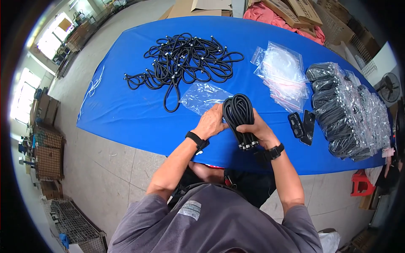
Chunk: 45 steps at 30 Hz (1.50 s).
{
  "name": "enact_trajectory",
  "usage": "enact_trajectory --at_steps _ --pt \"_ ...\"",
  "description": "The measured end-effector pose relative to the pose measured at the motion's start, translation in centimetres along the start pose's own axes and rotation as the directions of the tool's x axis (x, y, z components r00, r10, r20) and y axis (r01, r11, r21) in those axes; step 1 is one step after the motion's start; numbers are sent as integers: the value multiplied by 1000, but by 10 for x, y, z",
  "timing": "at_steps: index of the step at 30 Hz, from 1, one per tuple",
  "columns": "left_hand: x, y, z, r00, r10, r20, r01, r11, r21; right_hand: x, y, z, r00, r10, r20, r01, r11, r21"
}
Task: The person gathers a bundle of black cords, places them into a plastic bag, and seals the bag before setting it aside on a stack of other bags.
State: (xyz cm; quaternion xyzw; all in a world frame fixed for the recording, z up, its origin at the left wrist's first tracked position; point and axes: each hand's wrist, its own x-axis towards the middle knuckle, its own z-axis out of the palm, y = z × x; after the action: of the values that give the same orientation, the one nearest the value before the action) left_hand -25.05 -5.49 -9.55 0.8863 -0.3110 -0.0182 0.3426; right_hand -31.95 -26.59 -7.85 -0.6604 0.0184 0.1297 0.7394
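A bundle of looped black cords point(238, 110) with silvery metal ends is upright above the table's near edge. My right hand point(258, 128) is closed around its right side, thumb across the front, with the metal ends pointing down toward me. Close against the bundle's left side, my left hand point(209, 122) has its fingers curled at the edge of a clear plastic bag point(203, 98); its fingertips are partly hidden. The bag lies flat and crinkled on the blue cloth. Beyond it spreads a tangled heap of similar black cords point(181, 59) with metal ends.
A stack of clear zip bags point(282, 71) lies right of centre on the blue-covered table point(139, 122). Nearby are a black case point(296, 125) and a dark phone-like slab point(308, 127). Bagged cord bundles point(346, 111) pile up at the right. Cardboard boxes point(291, 12) stand beyond the far edge.
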Motion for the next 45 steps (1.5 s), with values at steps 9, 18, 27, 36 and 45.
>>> enact_trajectory --at_steps 9,18,27,36,45 --pt "-2 -21 -5 977 -197 -82 182 970 -162 18 1 -5 970 222 96 -219 975 -40" --pt "14 2 -21 933 -278 -228 290 957 20 27 27 0 998 53 19 -35 857 -514" --pt "7 5 -15 888 32 -459 14 995 96 24 -19 15 975 219 26 -104 559 -822" --pt "-12 23 -6 880 228 -417 -121 956 266 29 -9 11 979 201 38 -102 641 -761" --pt "-24 34 2 914 237 -329 -208 971 120 32 13 12 994 106 37 -74 867 -492"
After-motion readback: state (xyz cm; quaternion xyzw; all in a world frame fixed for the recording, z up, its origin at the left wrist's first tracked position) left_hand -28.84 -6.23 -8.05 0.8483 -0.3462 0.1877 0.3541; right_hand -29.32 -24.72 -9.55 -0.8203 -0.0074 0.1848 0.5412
